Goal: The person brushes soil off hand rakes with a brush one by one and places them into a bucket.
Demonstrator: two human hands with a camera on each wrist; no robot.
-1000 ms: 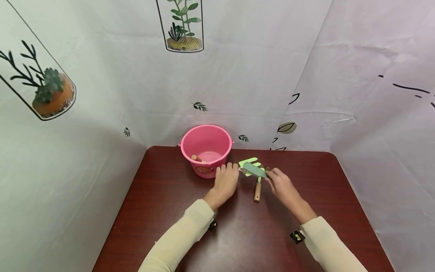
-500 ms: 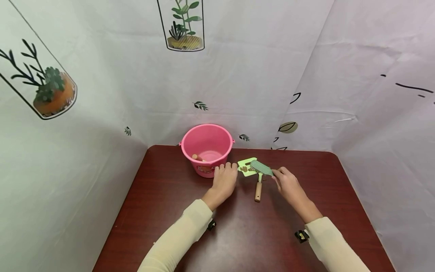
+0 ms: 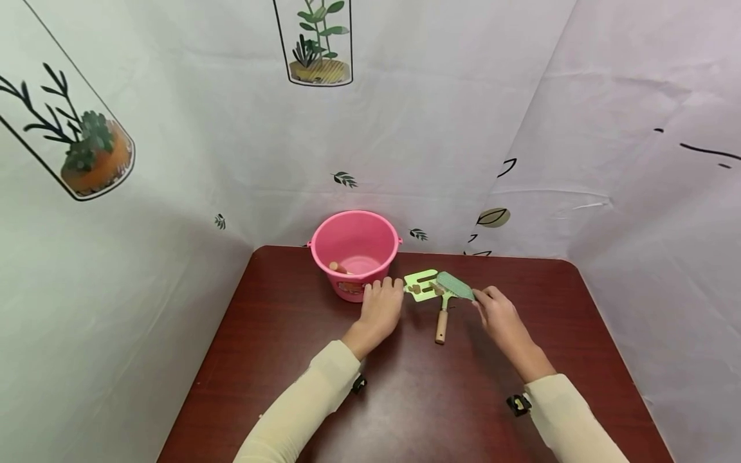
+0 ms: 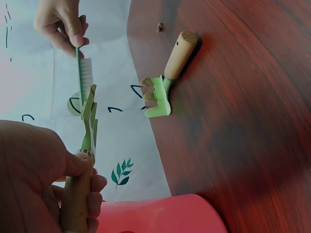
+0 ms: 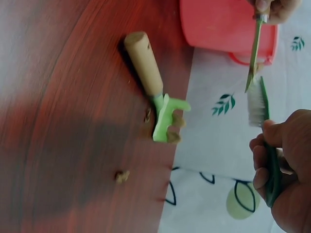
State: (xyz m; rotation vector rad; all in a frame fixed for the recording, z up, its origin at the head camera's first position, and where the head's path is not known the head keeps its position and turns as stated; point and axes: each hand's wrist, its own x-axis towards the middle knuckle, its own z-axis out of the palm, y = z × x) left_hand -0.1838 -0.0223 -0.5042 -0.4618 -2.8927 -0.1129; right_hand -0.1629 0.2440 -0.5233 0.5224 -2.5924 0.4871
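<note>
My left hand (image 3: 382,307) grips the wooden handle of a small light-green garden fork (image 4: 89,121), its slotted head held out flat above the table. Brown clumps (image 3: 414,289) lie on that head. My right hand (image 3: 503,320) holds a green brush (image 5: 265,99) by its handle, white bristles turned toward the fork's tip. In the head view the brush covers the end of the fork; whether they touch is hard to tell. Beneath them a small hand rake (image 4: 160,92) with a wooden handle lies on the table, brown bits between its teeth.
A pink bucket (image 3: 354,244) stands at the back of the table, left of the fork, with a wooden handle (image 3: 336,267) inside. Small brown crumbs (image 5: 121,176) lie on the dark red table (image 3: 440,399). A printed white cloth (image 3: 417,141) hangs behind.
My right hand has drawn the brush rightward along the fork toward its tip, uncovering more of the slotted head and the clumps on it. The left hand stays nearly in place.
</note>
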